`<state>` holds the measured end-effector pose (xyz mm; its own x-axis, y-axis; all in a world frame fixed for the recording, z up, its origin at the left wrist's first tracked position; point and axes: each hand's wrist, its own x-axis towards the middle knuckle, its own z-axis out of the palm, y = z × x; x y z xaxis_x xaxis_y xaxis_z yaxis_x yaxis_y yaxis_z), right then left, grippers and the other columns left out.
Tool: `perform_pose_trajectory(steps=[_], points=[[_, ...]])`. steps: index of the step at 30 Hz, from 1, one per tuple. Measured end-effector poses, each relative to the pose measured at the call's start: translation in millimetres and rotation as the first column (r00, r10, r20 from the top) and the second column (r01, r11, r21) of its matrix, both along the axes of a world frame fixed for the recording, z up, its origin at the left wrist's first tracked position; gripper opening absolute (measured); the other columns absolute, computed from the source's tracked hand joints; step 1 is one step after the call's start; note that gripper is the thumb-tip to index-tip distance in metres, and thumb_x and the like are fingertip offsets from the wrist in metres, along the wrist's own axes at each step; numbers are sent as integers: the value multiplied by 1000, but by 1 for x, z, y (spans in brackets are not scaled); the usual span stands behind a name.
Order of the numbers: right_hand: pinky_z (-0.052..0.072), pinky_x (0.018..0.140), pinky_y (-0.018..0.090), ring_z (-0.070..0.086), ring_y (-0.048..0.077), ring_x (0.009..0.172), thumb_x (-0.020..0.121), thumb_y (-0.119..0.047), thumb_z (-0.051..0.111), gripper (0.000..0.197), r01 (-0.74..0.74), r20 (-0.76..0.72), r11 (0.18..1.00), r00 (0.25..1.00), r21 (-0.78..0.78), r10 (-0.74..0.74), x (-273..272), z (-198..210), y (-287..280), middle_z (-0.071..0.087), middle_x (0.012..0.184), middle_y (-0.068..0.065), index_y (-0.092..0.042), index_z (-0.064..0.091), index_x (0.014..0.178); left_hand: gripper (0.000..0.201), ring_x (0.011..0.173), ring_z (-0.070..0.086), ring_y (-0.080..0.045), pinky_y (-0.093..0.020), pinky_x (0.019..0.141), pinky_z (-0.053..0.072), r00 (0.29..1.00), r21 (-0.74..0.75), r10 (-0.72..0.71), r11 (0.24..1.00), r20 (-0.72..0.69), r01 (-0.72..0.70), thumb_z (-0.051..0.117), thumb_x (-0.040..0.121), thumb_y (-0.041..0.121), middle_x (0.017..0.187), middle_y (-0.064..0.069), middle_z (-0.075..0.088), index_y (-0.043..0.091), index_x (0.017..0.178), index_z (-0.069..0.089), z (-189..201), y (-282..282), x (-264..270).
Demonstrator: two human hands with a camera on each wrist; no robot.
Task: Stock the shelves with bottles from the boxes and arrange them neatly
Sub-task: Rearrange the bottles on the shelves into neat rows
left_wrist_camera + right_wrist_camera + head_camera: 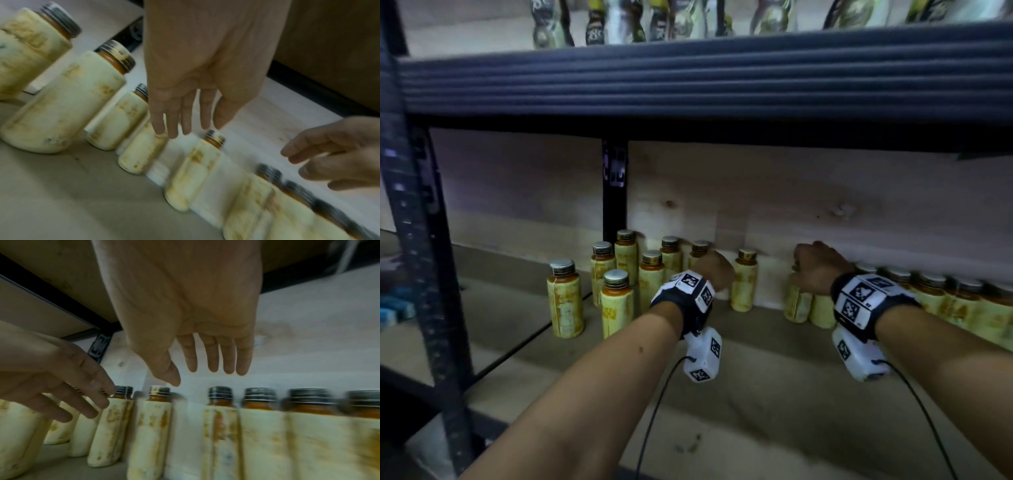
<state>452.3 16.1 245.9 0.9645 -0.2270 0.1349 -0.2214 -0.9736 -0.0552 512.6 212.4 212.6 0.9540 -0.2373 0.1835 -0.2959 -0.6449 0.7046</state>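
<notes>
Deep under the upper board, left hand point(197, 81) and right hand point(195, 318) both spread, fingers straight, gripping nothing, hovering above yellow bottles point(152, 426) standing upright along the shelf's point(739, 394) back edge. Further left, a loose cluster of bottles point(616, 301) near the black post point(615, 192).

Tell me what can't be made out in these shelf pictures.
- Bottle labels: print unreadable, motion blur, both wrist views.
- Left hand: fingers hidden behind the hand, head view.
- Row of bottles at right: cut off by the frame edge.
- Upper shelf bottles: tops cropped, blurred.
</notes>
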Motion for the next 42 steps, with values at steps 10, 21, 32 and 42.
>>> perform_pose_trajectory(steps=[10, 21, 32, 42], points=[[47, 95, 35, 52, 32, 121, 90, -38, 61, 62, 18, -12, 998, 1000, 67, -17, -40, -11, -41, 49, 140, 14, -14, 41, 144, 38, 113, 58, -23, -20, 84, 43, 976, 95, -215, 971, -30, 217, 69, 85, 24, 127, -8, 58, 14, 121, 62, -30, -71, -10], [44, 97, 34, 47, 33, 129, 89, -23, 66, 86, 32, 91, 921, 993, 387, -72, -7, -37, -78, 42, 147, 16, -10, 11, 154, 76, 124, 52, -29, -35, 98, 46, 973, -26, -231, 973, -30, 230, 69, 84, 40, 142, -13, 49, 14, 145, 32, -42, -135, 25], [36, 60, 26, 54, 18, 89, 66, -30, 87, 59, -107, 184, 952, 981, 288, 55, -3, -41, -84, 54, 101, -1, -17, 51, 111, 49, 107, 62, -25, -40, 94, 51, 969, -299, -224, 922, 102, 245, 77, 80, 22, 115, -7, 67, 7, 121, 56, -58, -135, 21], [60, 57, 31, 68, 18, 84, 68, -30, 87, 50, -187, 135, 825, 982, 533, 135, -11, -31, 1, 66, 97, 6, -8, 60, 104, 34, 98, 67, -18, -28, 81, 51, 993, -154, -75, 984, 92, 89, 76, 79, 39, 100, 2, 73, 20, 106, 69, -45, -29, -3]])
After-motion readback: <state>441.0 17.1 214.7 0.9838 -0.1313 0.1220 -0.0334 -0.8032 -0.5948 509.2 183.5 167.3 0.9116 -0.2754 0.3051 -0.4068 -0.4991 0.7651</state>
